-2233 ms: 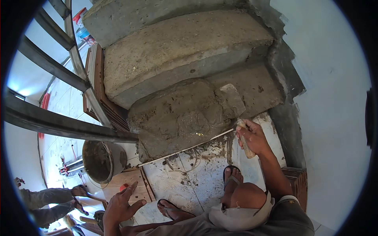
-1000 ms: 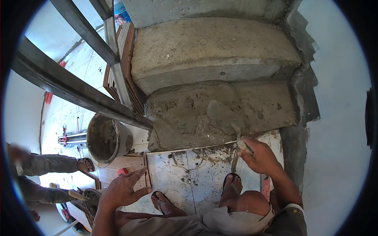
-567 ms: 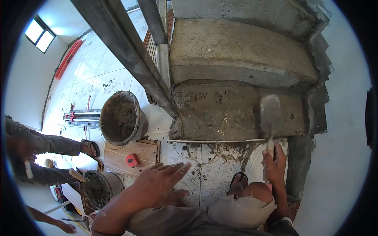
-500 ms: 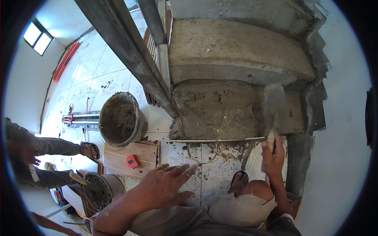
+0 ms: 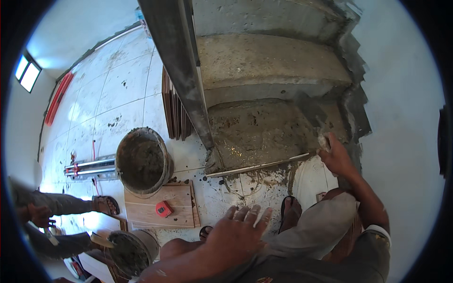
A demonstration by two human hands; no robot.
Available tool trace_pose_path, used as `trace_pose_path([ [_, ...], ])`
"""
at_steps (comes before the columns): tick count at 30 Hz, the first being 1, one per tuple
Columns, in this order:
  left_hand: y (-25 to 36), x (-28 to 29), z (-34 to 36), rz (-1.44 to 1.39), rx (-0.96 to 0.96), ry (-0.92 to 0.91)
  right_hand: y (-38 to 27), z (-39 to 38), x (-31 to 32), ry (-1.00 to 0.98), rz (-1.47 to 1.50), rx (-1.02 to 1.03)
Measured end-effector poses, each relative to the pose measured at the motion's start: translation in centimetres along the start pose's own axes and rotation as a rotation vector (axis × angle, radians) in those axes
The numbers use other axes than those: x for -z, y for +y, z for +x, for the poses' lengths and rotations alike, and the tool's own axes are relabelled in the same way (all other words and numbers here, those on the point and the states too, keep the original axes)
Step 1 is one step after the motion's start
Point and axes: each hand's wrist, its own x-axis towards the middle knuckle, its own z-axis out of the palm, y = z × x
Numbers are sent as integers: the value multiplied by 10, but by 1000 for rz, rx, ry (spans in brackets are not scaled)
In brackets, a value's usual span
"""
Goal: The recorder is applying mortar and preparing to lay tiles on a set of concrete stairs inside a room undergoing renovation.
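Note:
My right hand is wrapped round the handle of a trowel. Its blade, smeared by motion, lies over the wet mortar spread on the lowest stair tread, near the right end. Along the front edge of that mortar runs a thin pale strip. My left hand hovers in front of my knees, palm down, its mortar-dusted fingers apart and nothing in them.
Left of the step stands a mortar bucket, with wooden planks and a red tape measure nearby. A second bucket holds mortar too. A metal post rises beside the stairs. Another person's foot is at left.
The view has shifted and turned. My left hand has moved rightward and lower, fingers more spread. The trowel blade has swung toward the left, still in my right hand.

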Motion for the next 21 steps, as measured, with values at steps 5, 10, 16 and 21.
trace_pose_path([
  [5, 13, 8, 15, -64, -166, 135, -7, -24, 17, -127, -205, -92],
  [10, 14, 12, 31, -32, -254, -71, -18, -38, 2, -124, 180, -348],
  [16, 11, 37, 20, 14, -323, 119, -35, -77, -77, 43, 840, -507],
  [21, 17, 51, 3, 3, -349, 207, -38, -90, -104, 167, 1060, -663],
])
